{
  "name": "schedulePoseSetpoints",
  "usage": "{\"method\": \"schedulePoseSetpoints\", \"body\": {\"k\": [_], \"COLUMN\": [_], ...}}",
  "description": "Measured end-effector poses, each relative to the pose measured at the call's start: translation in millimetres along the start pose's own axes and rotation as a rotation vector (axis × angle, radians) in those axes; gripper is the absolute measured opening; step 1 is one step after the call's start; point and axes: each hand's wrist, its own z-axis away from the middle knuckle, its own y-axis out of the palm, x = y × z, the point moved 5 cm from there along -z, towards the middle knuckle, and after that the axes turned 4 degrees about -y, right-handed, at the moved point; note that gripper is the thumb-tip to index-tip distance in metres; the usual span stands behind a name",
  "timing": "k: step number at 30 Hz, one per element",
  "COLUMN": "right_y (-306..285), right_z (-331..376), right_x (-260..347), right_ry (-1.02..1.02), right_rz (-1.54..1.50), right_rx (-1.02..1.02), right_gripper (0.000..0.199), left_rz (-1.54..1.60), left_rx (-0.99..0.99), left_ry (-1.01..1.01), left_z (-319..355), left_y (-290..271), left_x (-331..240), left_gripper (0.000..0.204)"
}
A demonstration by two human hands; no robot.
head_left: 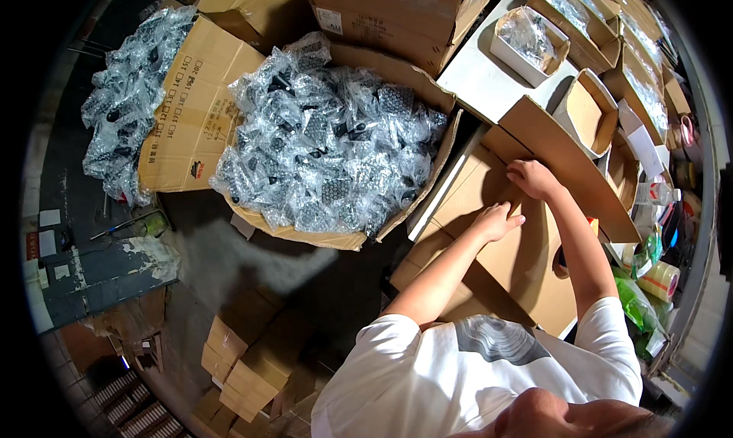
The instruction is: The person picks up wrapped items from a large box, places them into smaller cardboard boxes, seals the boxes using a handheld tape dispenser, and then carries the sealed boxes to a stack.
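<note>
A brown cardboard box [544,274] lies on the white table in front of me, its flaps spread. My left hand [496,222] rests on the cardboard near the middle, with its thumb stretched away from the fingers. Just beyond it, my right hand [534,179] bends its fingers over a cardboard edge beside a raised flap [569,167]. Part of the fingertips of both hands is hidden. Under my right forearm, a dark round item partly shows, too covered to name.
To the left stands a big carton [305,238] heaped with bubble-wrapped dark parts [328,140]. More wrapped parts [130,102] lie farther left. Small open boxes [586,111] line the table's far right, near a clear bottle [657,193] and a tape roll [660,281]. Cartons [252,373] sit low on the left.
</note>
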Motion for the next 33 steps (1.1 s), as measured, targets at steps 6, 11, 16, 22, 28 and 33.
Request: {"method": "schedulePoseSetpoints", "body": {"k": [6,11,16,22,28,33], "right_y": [29,27,-11,-45,28,9], "right_z": [-56,-62,-11,169,237,222], "right_x": [38,50,49,37,-5,30], "right_ry": [-0.271,-0.091,-0.031,0.427,0.534,0.339], "right_rz": [0.115,0.362,0.31,0.351,0.03,-0.33], "right_rx": [-0.041,0.099,-0.04,-0.154,-0.533,-0.888], "right_gripper": [0.036,0.051,0.047,0.048,0.037,0.046], "left_rz": [0.359,-0.257,-0.275,0.019,0.065,0.212], "left_rx": [0.166,-0.308,-0.555,-0.322,-0.274,-0.351], "left_ry": [0.065,0.067,-0.078,0.101,0.082,0.123], "left_z": [-21,15,41,27,16,19], "left_y": [5,-16,-28,-30,-17,-21], "left_x": [26,-9,-26,-6,-25,-14], "left_gripper": [0.067,0.066,0.045,0.03,0.024,0.022]}}
